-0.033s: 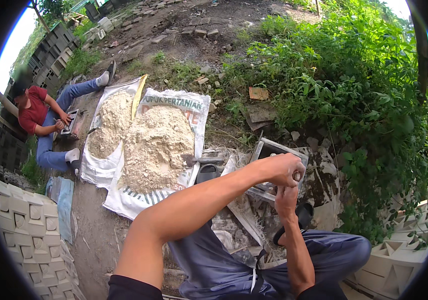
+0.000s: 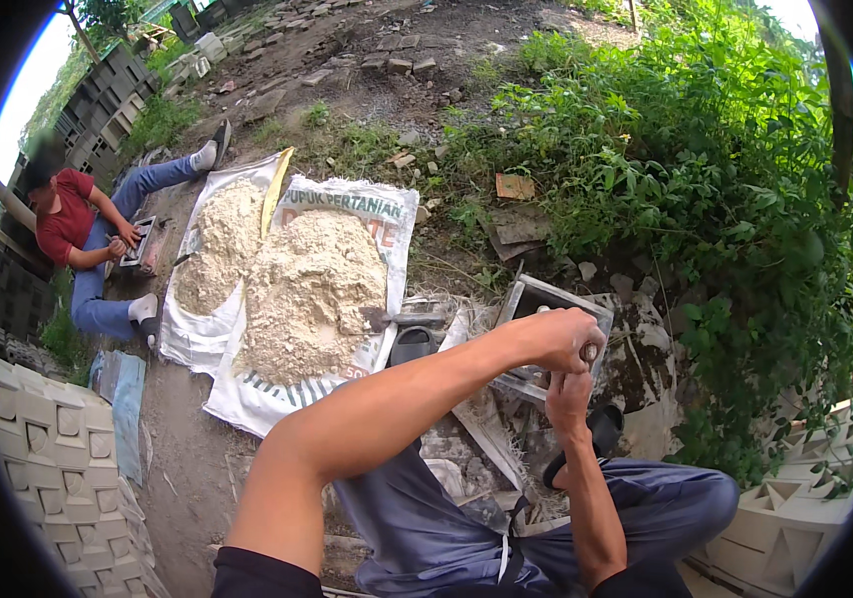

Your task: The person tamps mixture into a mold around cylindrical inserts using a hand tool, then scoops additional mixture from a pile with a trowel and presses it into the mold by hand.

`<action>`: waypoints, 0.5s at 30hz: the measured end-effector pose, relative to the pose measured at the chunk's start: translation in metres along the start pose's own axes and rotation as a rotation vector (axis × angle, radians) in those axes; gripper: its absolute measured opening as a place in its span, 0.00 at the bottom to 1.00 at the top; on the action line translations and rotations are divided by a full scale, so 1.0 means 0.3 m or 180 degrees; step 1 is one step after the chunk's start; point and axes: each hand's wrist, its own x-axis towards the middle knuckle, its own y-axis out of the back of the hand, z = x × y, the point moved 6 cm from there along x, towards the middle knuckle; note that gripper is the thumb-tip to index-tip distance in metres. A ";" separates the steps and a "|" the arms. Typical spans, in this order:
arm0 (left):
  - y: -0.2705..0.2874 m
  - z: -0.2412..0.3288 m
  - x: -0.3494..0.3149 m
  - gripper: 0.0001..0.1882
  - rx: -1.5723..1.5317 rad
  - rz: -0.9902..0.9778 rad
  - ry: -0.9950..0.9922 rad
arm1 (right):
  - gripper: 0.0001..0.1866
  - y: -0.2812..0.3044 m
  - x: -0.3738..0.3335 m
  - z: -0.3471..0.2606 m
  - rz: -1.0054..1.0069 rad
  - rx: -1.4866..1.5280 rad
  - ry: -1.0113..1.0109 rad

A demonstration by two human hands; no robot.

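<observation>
My left hand (image 2: 568, 337) reaches across my body and is closed around a short rod-like handle (image 2: 589, 353), whose rounded end pokes out of the fist. Just below it, my right hand (image 2: 568, 395) is also closed, knuckles almost touching the left; what lies in its fingers is hidden. Both hands are over a grey rectangular frame like a block mould (image 2: 518, 296), its near side partly covered by my left forearm and hands. The inside of the frame looks dark at its far end.
Left of the frame, a heap of pale, sandy powder (image 2: 312, 269) lies on opened white sacks (image 2: 402, 214). Dark footwear (image 2: 413, 345) sits beside it. Patterned pale blocks (image 2: 43, 429) are stacked at left. A seated person (image 2: 68, 224) works at another frame. Green plants (image 2: 735, 199) grow at right.
</observation>
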 end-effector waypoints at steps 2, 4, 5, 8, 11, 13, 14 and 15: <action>-0.037 -0.030 -0.010 0.16 0.0445 -0.0322 0.0408 | 0.04 -0.045 -0.013 0.062 0.0103 -0.0352 0.0532; -0.036 -0.043 -0.018 0.19 0.0497 -0.0427 0.0656 | 0.06 -0.064 -0.023 0.081 0.0201 -0.0292 0.0628; -0.030 -0.050 -0.029 0.20 0.0492 -0.0440 0.0697 | 0.07 -0.076 -0.017 0.087 0.0016 -0.0191 0.0316; -0.022 -0.049 -0.036 0.21 0.0510 -0.0517 0.0696 | 0.08 -0.063 -0.017 0.051 -0.0247 -0.0091 0.0040; -0.012 -0.046 -0.040 0.17 0.0303 -0.0403 0.0502 | 0.08 -0.005 -0.005 -0.110 0.0001 -0.0047 0.0289; 0.001 -0.028 -0.036 0.17 0.0227 -0.0309 0.0482 | 0.08 0.009 0.004 -0.097 0.0038 -0.0100 0.0284; 0.001 -0.032 -0.039 0.18 0.0262 -0.0295 0.0531 | 0.08 0.009 0.003 -0.078 -0.0002 -0.0094 0.0287; -0.013 -0.048 -0.032 0.18 0.0352 -0.0373 0.0617 | 0.10 -0.015 -0.021 0.019 -0.0043 -0.0387 0.0141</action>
